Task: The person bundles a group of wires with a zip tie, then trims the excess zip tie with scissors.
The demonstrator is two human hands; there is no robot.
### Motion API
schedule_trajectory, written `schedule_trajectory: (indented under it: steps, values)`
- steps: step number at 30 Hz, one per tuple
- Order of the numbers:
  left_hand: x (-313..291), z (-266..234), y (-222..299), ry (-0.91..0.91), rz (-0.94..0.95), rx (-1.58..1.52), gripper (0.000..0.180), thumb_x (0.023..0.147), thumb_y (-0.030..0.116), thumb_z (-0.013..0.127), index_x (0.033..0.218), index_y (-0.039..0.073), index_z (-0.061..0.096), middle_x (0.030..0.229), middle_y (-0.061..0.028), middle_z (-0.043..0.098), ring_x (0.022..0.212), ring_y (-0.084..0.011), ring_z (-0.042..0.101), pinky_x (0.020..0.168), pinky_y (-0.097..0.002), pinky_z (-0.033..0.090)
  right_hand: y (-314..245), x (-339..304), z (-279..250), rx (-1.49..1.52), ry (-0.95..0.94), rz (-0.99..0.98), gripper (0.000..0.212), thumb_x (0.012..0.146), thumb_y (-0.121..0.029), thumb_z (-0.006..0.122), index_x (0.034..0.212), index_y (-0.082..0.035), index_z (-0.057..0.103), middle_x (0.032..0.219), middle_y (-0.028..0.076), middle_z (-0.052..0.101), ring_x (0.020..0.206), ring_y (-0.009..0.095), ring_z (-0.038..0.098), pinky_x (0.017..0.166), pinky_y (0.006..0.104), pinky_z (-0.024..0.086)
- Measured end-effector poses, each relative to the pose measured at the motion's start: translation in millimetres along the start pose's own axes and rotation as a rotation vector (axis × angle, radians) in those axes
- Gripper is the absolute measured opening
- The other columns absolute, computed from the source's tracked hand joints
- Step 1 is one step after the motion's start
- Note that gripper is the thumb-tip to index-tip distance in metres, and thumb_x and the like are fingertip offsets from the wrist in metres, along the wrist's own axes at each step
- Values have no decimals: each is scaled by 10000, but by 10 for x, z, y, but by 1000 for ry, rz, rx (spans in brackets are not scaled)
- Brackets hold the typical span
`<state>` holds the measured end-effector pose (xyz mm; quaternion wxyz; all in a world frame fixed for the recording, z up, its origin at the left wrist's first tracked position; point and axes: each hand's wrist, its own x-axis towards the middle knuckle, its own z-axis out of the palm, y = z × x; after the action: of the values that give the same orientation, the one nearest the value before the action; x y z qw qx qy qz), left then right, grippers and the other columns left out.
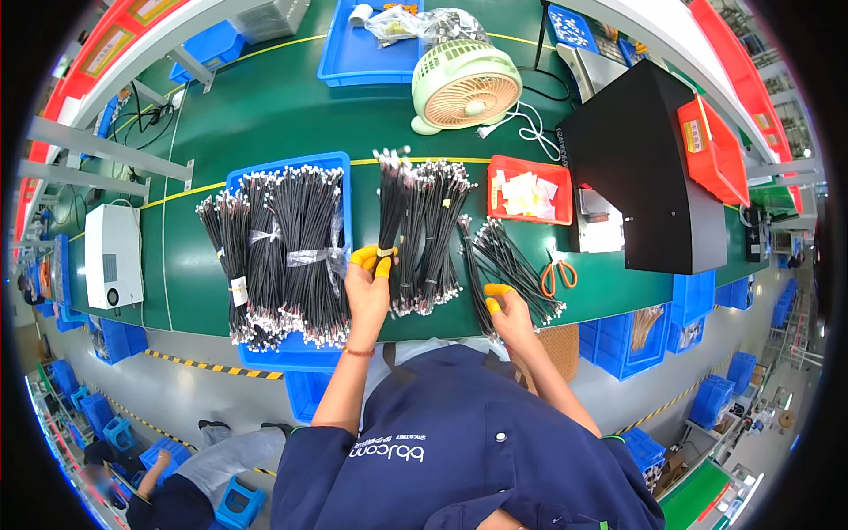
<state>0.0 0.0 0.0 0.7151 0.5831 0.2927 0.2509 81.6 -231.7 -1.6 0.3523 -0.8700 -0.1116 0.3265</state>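
On my feed I'm seeing a pale green fan (465,87) on the green bench (283,115), some white boxy device (113,247) over left, big black box (627,150) right.

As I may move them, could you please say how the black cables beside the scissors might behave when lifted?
The black cables would probably splay, being fanned out without a visible tie. Long and thin, they may sag; their white connectors could snag.

The green table (344,119) bears cable bundles (437,234), scissors (556,264), a fan (466,93).

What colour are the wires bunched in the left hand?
The wires are mostly black; the head view shows this best.
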Motion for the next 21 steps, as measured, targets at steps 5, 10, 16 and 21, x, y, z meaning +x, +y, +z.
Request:
schedule_trajectory:
  steps: [5, 10, 16, 21]
  values:
    - [-220, 113, 984, -161, -247, -548, 316, 833, -1, 424, 1145, 45, 415, 997, -172, 549, 819, -231, 586, 719, -328, 498, -852, -231, -163, 629, -147, -146, 259, 819, -88, 508, 1057, 12, 496, 965, 99, 575, 915, 166, 547, 801, 265, 414]
    - [-403, 277, 1129, -283, -390, -865, 300, 841, 82, 464, 1139, 62, 440, 1033, -181, 537, 874, -273, 574, 770, -366, 478, -1375, -538, -276, 745, -488, -319, 479, 808, -80, 521, 1229, 6, 310, 1134, 104, 473, 1031, 193, 481, 892, 308, 363]
    - [-495, 381, 1160, -407, -493, -1112, 312, 851, 105, 438, 1155, 37, 432, 1006, -165, 542, 883, -274, 558, 808, -383, 450, -1585, -747, -285, 765, -599, -118, 525, 763, -61, 571, 1197, 53, 299, 1099, 106, 476, 946, 163, 516, 757, 269, 448]
    - [-528, 421, 1114, -540, -469, -1174, 337, 854, 112, 422, 1168, -8, 401, 967, -162, 547, 876, -261, 559, 797, -364, 451, -1569, -812, -358, 512, -647, 18, 333, 754, -126, 611, 979, 54, 445, 736, 43, 549, 620, 105, 540, 557, 245, 446]
